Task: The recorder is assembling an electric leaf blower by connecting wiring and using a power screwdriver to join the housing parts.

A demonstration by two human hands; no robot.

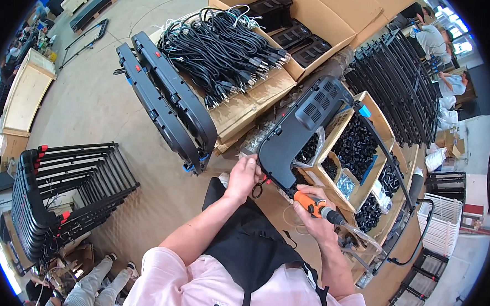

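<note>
My right hand (320,219) is wrapped round an orange electric screwdriver (308,203), with its grey-black end toward my wrist. The screwdriver lies against the near corner of a black plastic housing (281,149). That housing has a raised vented cover (318,104) at its far end and lies slanted over the bench. My left hand (245,178) has closed fingers at the housing's near left edge. A short black cable loop (258,190) hangs by this hand. Where the screwdriver's tip meets the housing is hidden.
A wooden tray (353,201) of small black parts and screws stands right of the housing. Black power cords (222,52) are heaped on cardboard beyond. Two long grey-black units (170,93) stand at left. Black frames (65,193) are stacked lower left; more frames (395,83) stand far right.
</note>
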